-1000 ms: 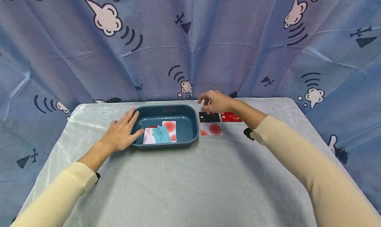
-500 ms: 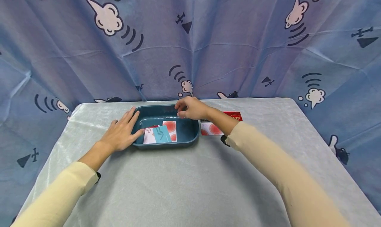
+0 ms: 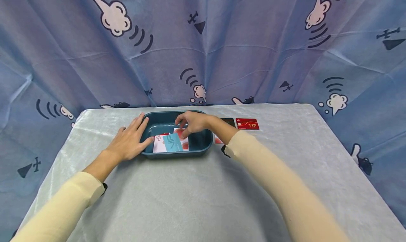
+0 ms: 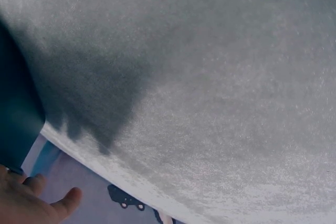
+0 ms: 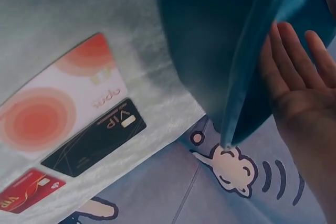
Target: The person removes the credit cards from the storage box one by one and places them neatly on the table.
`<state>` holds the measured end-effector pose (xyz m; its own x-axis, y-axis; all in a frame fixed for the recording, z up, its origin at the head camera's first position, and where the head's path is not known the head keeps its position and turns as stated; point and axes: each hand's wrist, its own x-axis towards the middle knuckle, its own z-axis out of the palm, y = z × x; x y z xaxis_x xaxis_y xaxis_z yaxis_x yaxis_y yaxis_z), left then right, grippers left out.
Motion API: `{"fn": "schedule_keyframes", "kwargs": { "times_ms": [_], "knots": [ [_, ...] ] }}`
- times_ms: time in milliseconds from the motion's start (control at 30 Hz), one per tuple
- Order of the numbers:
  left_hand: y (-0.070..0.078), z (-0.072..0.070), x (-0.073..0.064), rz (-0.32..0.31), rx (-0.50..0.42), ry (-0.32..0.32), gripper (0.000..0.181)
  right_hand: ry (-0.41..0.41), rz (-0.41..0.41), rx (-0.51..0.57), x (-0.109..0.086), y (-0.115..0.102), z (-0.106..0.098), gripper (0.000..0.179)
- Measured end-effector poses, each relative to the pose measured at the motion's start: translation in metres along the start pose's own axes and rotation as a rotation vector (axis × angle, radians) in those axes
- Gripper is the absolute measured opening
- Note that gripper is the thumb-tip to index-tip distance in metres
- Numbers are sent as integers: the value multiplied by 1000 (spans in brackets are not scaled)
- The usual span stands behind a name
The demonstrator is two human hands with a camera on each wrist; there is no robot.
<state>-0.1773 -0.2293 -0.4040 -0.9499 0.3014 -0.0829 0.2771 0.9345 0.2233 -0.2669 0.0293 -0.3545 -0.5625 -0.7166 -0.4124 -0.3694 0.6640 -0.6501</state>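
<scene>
My left hand [image 3: 130, 141] rests with spread fingers on the left rim of a dark teal plastic tray [image 3: 202, 138]. Inside the tray lie overlapping cards: a blue VIP card [image 3: 172, 142], a white card [image 3: 158, 146] and a white card with coral circles [image 3: 185, 145]. A red edge of another card [image 3: 165, 134] shows behind them. Over the tray hovers my right hand [image 3: 196, 122], fingers loosely bent, thumb above the coral-circle card and apart from the fingers. The right wrist view shows the right-hand fingers [image 5: 294, 51] holding nothing visible.
Right of the tray, on the pale cloth-covered table [image 3: 177, 196], lie a black VIP card [image 5: 97, 137], a red VIP card [image 3: 247, 124] and another coral-circle card [image 5: 39, 116]. My right forearm partly covers them in the head view. A blue patterned curtain [image 3: 241, 59] hangs behind the table.
My right hand has moved left from above the black card, over the tray's right side, and lower toward the cards inside. The left hand stays on the rim.
</scene>
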Motion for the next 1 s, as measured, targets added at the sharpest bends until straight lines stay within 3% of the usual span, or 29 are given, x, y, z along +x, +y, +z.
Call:
{"fn": "schedule_keyframes", "kwargs": {
  "times_ms": [267, 533, 1000],
  "knots": [
    [-1, 3, 2, -4, -10, 1, 81, -63, 9, 5, 10, -5, 7, 59],
    [-1, 3, 2, -7, -12, 10, 81, -68, 45, 24, 16, -9, 9, 57],
    [-2, 2, 3, -11, -6, -14, 81, -104, 70, -47, 27, -17, 11, 55]
  ]
}}
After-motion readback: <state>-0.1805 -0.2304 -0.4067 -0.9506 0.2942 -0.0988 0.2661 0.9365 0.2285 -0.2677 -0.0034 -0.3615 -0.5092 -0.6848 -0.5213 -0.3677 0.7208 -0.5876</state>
